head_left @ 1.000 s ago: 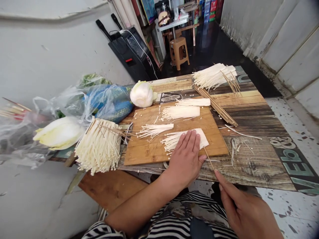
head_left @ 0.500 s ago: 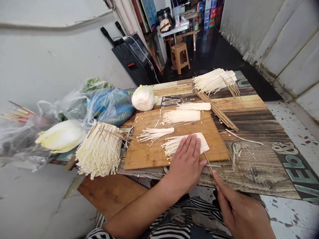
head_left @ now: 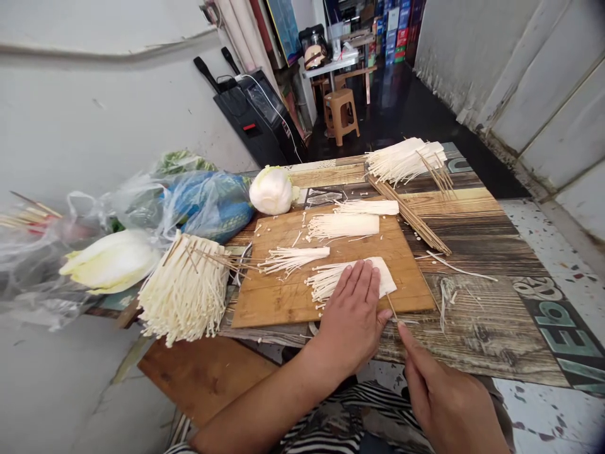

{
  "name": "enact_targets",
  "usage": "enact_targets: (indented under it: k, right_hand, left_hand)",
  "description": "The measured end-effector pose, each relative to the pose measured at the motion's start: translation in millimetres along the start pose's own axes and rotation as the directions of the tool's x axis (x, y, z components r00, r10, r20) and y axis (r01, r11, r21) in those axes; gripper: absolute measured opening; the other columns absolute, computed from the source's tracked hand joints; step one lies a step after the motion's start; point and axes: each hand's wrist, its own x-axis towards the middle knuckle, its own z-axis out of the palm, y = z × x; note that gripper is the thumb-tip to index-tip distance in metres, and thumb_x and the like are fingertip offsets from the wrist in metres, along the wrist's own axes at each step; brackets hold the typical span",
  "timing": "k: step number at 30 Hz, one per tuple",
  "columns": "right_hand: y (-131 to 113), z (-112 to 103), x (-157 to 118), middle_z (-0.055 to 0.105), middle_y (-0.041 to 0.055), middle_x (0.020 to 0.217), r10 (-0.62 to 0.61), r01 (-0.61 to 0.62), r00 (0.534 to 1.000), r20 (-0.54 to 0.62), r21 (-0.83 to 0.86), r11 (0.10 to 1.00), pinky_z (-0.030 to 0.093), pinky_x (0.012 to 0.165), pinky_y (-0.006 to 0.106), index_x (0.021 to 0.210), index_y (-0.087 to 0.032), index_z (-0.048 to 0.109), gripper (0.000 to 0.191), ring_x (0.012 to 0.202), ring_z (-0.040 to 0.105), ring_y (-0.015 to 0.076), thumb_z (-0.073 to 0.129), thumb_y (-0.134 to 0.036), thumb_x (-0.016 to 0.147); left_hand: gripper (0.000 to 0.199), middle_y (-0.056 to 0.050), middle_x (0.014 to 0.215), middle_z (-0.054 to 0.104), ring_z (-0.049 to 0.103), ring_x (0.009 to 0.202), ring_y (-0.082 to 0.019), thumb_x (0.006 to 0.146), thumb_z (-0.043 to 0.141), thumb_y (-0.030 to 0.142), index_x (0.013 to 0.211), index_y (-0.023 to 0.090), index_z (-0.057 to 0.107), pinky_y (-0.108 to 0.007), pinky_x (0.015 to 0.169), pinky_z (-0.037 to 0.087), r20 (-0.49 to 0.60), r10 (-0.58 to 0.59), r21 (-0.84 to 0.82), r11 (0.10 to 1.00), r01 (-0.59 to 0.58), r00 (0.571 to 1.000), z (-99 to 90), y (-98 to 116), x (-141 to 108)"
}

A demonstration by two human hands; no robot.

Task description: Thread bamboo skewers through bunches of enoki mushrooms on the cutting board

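Less of the bamboo skewer point(head_left: 392, 308) shows than a second ago, suggesting deeper entry into the enoki bundle point(head_left: 386, 277) on the cutting board point(head_left: 269, 312). The right hand point(head_left: 442, 378) pinches it; the left hand point(head_left: 352, 321) presses flat, fingers extended. Clear plastic point(head_left: 142, 189) partly covers a blue bag point(head_left: 215, 208), contents indeterminate.

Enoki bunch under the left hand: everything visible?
The enoki bunch is cream-white, lying flat on the wooden board, capped thin stems fanned leftward, its denser base at the right. The left hand lies flat across its middle. A skewer in the right hand meets its near edge by the base; depth can't be told.
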Motion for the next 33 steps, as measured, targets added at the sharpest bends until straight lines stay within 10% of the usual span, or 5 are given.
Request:
enact_targets:
  k: [11,33]
  right_hand:
    - [-2,6,10,0.067,0.0028,0.060,0.018,-0.018,1.000,-0.009,-0.035,0.999,0.041,0.045,0.024,0.114,-0.002,0.061,0.031,0.043,0.057,0.0106,0.038,-0.012,0.095]
    - [-1,0,-9,0.073,0.0081,0.081,0.032,-0.032,0.999,-0.008,0.009,0.999,0.045,0.052,0.020,0.123,-0.003,0.054,0.034,0.053,0.063,0.0100,0.038,-0.012,0.094]
  left_hand:
    - [0.061,-0.017,0.152,0.034,0.028,0.144,-0.028,0.100,0.029,0.044,0.142,0.003,0.039,-0.041,0.119,0.025,0.005,-0.011,-0.020,1.000,0.012,1.000,1.4,0,1]
    - [0.059,-0.018,0.150,0.037,0.033,0.141,-0.025,0.101,0.028,0.041,0.142,0.001,0.038,-0.040,0.120,0.024,0.097,-0.061,0.051,0.997,0.056,0.993,-9.4,-8,16]
